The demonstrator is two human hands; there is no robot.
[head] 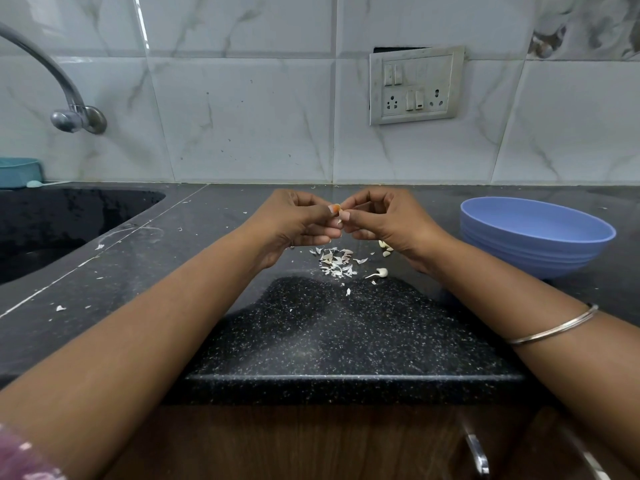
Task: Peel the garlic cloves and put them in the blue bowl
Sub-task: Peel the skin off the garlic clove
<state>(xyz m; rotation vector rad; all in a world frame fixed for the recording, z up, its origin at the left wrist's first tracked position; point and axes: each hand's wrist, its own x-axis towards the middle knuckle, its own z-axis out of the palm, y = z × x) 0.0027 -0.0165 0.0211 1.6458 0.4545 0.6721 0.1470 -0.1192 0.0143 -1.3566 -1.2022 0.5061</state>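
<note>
My left hand (298, 221) and my right hand (381, 220) meet above the black counter, both pinching one small garlic clove (340, 216) between their fingertips. The clove is mostly hidden by the fingers. Below them lies a heap of white garlic skins (336, 261). One clove with a thin tail (380, 272) lies by the heap, and a few more cloves (386, 249) peek out under my right hand. The blue bowl (533, 233) stands on the counter to the right of my right hand; its inside is not visible from here.
A black sink (62, 223) is sunk into the counter at the left, with a metal tap (69, 112) on the tiled wall above it. A teal container (19, 171) stands behind the sink. A switch and socket plate (415, 86) hangs on the wall.
</note>
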